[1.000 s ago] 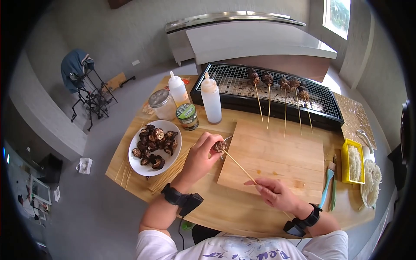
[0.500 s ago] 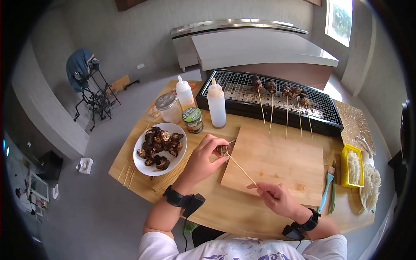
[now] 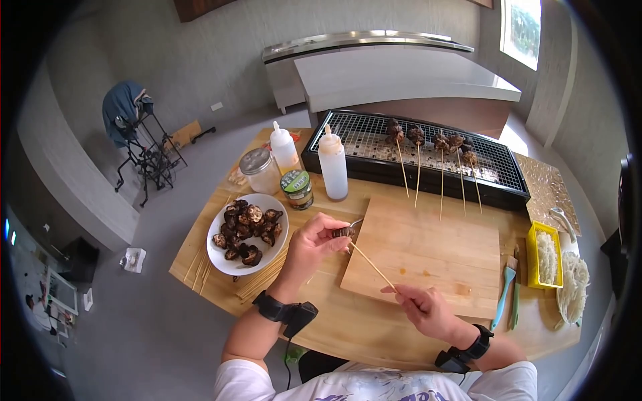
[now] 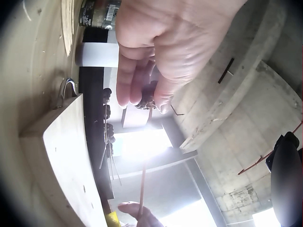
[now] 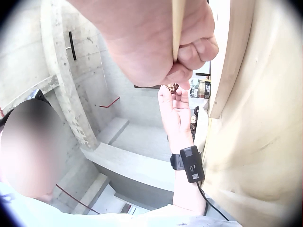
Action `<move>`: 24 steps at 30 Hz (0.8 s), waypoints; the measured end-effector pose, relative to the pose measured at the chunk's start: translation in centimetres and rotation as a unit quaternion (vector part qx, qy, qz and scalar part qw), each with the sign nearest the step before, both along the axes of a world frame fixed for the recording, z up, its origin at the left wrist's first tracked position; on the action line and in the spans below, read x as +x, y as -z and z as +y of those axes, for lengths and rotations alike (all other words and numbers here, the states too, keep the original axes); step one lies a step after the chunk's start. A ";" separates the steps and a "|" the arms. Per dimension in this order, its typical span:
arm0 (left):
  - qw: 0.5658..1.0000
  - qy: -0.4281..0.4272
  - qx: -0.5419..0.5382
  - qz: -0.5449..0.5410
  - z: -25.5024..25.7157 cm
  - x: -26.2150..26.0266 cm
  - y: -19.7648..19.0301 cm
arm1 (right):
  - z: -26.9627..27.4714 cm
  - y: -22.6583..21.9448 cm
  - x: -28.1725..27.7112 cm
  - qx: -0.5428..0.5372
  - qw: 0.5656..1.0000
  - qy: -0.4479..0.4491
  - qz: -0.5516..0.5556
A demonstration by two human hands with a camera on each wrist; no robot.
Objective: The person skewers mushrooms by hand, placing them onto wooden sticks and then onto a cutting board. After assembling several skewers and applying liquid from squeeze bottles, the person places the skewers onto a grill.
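Observation:
In the head view my left hand (image 3: pixel 313 246) holds a dark brown mushroom (image 3: pixel 344 232) between thumb and fingertips, over the table just left of the cutting board. A thin wooden skewer (image 3: pixel 372 264) runs from that mushroom down to my right hand (image 3: pixel 428 313), which grips it above the board's near edge. The left wrist view shows the mushroom (image 4: pixel 147 103) partly covered by the fingers, with the skewer's upper end at its underside. Seen from the right wrist, the skewer (image 5: pixel 177 28) passes through the curled right hand (image 5: pixel 156 47).
A white plate (image 3: pixel 281 250) of mushrooms stands left, beside loose skewers (image 3: pixel 262 275). Bottles (image 3: pixel 332 167) and jars (image 3: pixel 259 170) are behind it. Several mushroom skewers lie on the grill (image 3: pixel 354 137). Right of the cutting board (image 3: pixel 428 247) are a brush (image 3: pixel 506 287) and yellow basket (image 3: pixel 533 260).
My left fingers have drawn in over the mushroom and cover more of it. The right hand keeps its grip on the skewer. The head view has shifted slightly.

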State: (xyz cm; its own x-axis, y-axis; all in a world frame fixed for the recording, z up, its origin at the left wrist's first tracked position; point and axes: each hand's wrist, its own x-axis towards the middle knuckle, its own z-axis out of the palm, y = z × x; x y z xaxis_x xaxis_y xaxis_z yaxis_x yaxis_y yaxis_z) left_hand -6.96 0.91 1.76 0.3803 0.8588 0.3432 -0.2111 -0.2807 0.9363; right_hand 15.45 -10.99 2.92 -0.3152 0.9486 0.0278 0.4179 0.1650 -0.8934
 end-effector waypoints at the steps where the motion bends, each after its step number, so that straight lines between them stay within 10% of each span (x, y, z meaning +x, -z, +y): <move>1: 1.000 0.000 0.001 0.000 -0.1 0.1 0.0 | 0.0 0.2 -0.1 0.010 1.000 0.008 0.006; 8: 0.973 -0.146 0.137 0.118 -0.5 0.6 0.8 | 0.1 0.9 -1.0 -0.033 0.998 0.029 0.052; 24: 0.997 -0.077 -0.009 -0.007 -0.6 0.2 -0.3 | 1.4 1.3 0.2 -0.117 0.988 -0.051 0.087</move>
